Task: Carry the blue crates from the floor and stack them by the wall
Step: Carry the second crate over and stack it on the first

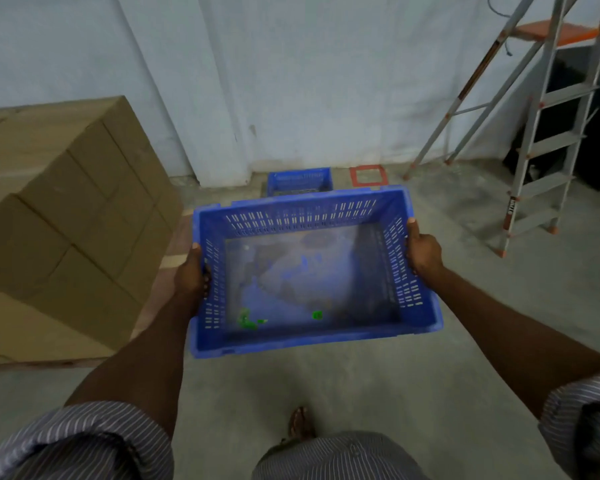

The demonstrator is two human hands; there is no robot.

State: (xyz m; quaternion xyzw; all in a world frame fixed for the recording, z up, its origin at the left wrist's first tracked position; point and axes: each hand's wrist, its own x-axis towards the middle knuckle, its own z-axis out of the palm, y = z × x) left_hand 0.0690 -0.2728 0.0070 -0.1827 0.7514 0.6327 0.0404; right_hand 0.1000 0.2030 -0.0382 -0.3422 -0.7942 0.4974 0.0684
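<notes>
1. Left hand [191,271] is clamped on the left side wall of the carried blue crate [309,336]. The right hand [425,252] is clamped on the opposite side wall, with its thumb lying over the rim.
2. Gripping the two opposite sides likely balances the load, so the crate rides nearly level with its open top up.
3. The carried crate hangs in the air in front of the body, above the concrete floor [361,382], between the person and the wall [291,81].
4. A second blue crate [300,181] sits on the floor against the wall, straight ahead. The carried crate's far rim partly hides it, and it looks like the base of the stack.
5. Only a few green scraps [246,320] lie inside the carried crate, so it is probably light.
6. Stacked cardboard boxes [66,220] on the left and a stepladder [548,133] on the right leave a lane to the wall. A red square marking [368,175] lies just beside the far crate.
7. The next move probably calls for stepping forward, lining up the rims and lowering the crate squarely.
</notes>
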